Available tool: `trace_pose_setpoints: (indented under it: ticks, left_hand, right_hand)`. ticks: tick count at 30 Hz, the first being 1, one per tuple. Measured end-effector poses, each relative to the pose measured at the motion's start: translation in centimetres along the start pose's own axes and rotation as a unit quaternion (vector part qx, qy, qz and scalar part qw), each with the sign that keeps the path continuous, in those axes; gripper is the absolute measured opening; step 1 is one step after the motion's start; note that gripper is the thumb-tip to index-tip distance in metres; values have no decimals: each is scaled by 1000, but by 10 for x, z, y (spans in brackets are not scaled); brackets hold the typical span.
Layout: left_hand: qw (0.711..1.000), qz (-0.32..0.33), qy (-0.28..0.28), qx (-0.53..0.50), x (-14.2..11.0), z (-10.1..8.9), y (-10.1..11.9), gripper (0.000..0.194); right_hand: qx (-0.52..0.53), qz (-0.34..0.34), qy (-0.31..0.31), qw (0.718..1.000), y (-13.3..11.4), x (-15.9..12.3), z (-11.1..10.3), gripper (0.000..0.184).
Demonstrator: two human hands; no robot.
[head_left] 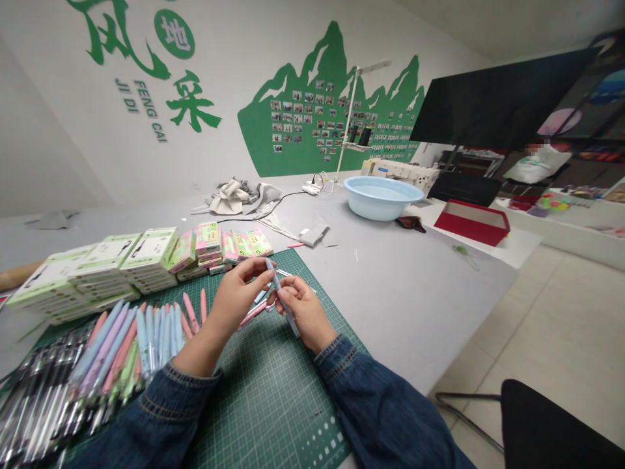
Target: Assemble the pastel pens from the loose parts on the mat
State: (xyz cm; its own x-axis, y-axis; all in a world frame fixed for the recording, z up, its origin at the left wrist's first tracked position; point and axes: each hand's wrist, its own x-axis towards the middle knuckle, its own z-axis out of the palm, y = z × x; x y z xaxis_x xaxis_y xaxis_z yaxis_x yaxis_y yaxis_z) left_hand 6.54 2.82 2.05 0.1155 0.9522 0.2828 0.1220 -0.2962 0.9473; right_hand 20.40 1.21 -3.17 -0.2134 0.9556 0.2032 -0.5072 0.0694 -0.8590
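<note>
Both hands hold one light blue pen (291, 319) above the green cutting mat (263, 391). My left hand (239, 293) pinches its upper end between thumb and fingers. My right hand (305, 309) is closed around its middle, and the lower end sticks out below the palm. Behind the hands lie a few loose pink and blue pen parts (254, 314), partly hidden. To the left are rows of pastel pens (110, 345) in blue, pink, purple and green. Clear and black pens (34, 397) lie in a pile at the far left.
White-green boxes (146, 254) and small pink-green boxes (208, 238) are stacked behind the pens. Farther back are grey cloth (239, 195), a blue basin (383, 198), a sewing machine (400, 172) and a red box (471, 223). A black chair (547, 423) stands at right.
</note>
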Motion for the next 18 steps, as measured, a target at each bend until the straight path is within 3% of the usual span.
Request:
trace_pose_setpoints:
  ticks: [10, 18]
  left_hand:
    - [999, 15, -23, 21, -3, -5, -2, 23]
    - [995, -13, -57, -85, -8, -9, -2, 21]
  right_hand:
    - [-8, 2, 34, 999, 1, -2, 2, 20]
    - [36, 41, -40, 998, 4, -4, 3, 20]
